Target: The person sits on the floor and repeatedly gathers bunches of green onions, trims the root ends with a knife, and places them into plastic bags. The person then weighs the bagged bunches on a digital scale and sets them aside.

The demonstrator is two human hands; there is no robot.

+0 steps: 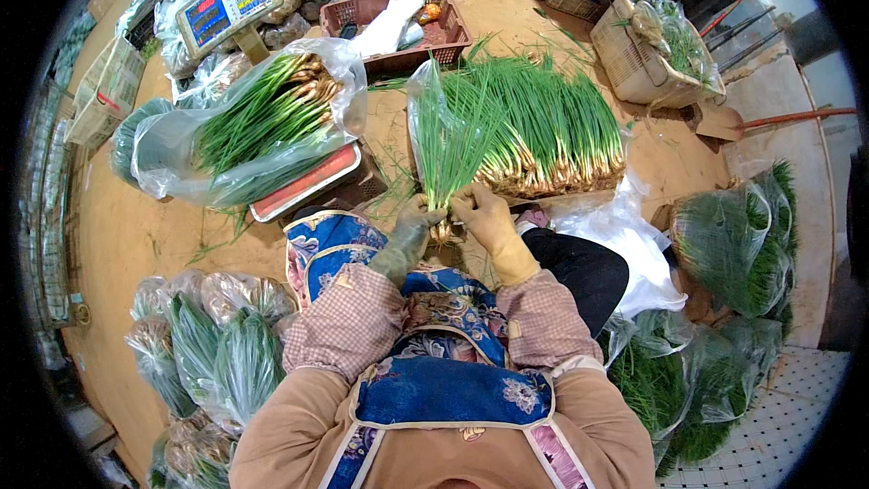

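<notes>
In front of my lap is a bunch of green onions (450, 149), leaves pointing away from me and pale root ends toward me. My left hand (412, 231), in a stained grey-green glove, is closed around the bunch just above its roots. From the other side my right hand (489, 222), in a yellowish glove, pinches the stalks near the same spot; its fingertips are partly hidden. Just beyond lies a long pile of green onions (566, 118), roots facing me. At the left, a clear plastic bag (163, 158) full of green onions rests on a red-topped scale platform (312, 183).
The scale's display (229, 7) stands behind the bag. A brown crate (453, 36) holds white plastic. Bagged greens lie at the lower left (226, 344) and right (738, 244). A beige basket (625, 59) and a red-handled shovel (721, 121) are at the far right.
</notes>
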